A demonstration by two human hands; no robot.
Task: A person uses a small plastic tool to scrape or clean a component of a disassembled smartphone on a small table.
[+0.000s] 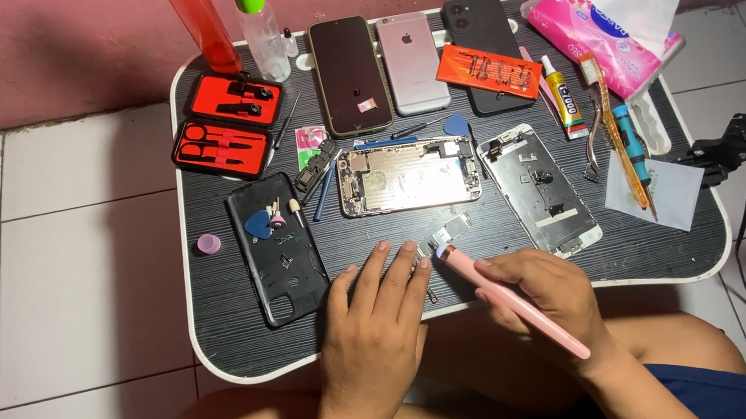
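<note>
A small silvery metal phone part lies on the black wood-grain lap table just below the centre of the frame, at the table's near edge. The left hand rests flat beside it with fingers spread and released, their tips touching the part's left end. The right hand is closed around a slim pink pen-shaped tool, whose tip meets the same part from the right. Just above, at mid-frame, lies an opened phone chassis with a bare metal interior, and to its right a detached screen assembly with its silvery back up. Left of the hands a black phone case holds a blue plectrum-shaped pick and a few small bits. Along the table's top edge lie three phones side by side, an orange packet resting across the rightmost one. At upper left stand a red bottle and a clear bottle with a green cap, above an open red tool case. A pink tissue pack sits at upper right.
</note>
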